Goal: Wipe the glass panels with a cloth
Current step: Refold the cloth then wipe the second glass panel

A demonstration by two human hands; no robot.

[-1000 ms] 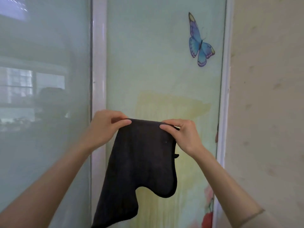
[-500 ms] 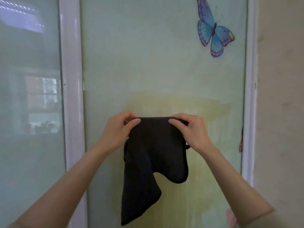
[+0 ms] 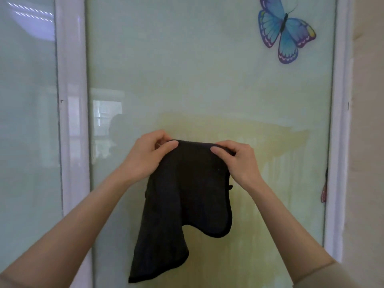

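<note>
A dark grey cloth (image 3: 187,200) hangs in front of the frosted glass panel (image 3: 197,80), held up by its top edge. My left hand (image 3: 145,156) pinches the cloth's top left corner between thumb and fingers. My right hand (image 3: 239,163) pinches the top right corner the same way. The cloth's lower part droops freely in two uneven flaps. A second glass panel (image 3: 27,121) stands to the left, past a white frame post (image 3: 72,121).
A blue butterfly sticker (image 3: 284,30) sits high on the right of the middle panel. A white frame strip (image 3: 338,142) borders the panel on the right, then a beige wall (image 3: 365,163). A yellowish printed patch covers the panel's lower half.
The view has shifted so the panel sits more centred and closer. Both hands have kept their pinch on the cloth's top edge and drawn slightly nearer each other.
</note>
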